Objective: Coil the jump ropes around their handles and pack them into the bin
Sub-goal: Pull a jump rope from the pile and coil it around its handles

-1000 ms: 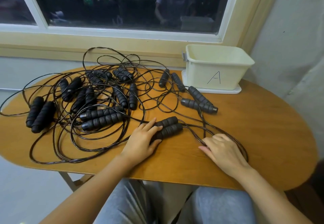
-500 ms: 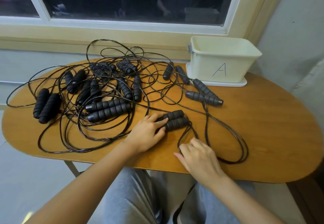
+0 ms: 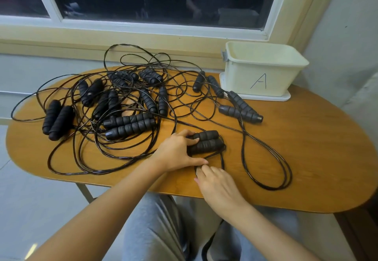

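Near the table's front middle lies a pair of black foam jump rope handles [image 3: 206, 142], side by side. My left hand [image 3: 177, 153] grips their left ends, fingers over the top and thumb stretched out below. Just in front of them, my right hand [image 3: 216, 185] holds a short loop of that rope's thin black cord [image 3: 222, 158] with its fingertips. The cream bin [image 3: 241, 80], marked "A", stands at the back right and looks empty. Several more handle pairs and tangled cords [image 3: 126, 121] cover the table's left half.
The bin stands on a white lid [image 3: 266, 97] on the oval wooden table [image 3: 317, 148]. Another handle pair [image 3: 241, 110] lies in front of the bin, its long cord loop [image 3: 268, 187] reaching the front right. A window sill and wall run behind.
My right hand has slid left from the cord's far loop to just in front of the handles, gathering the cord into a short loop. My left hand has stayed on the handles.
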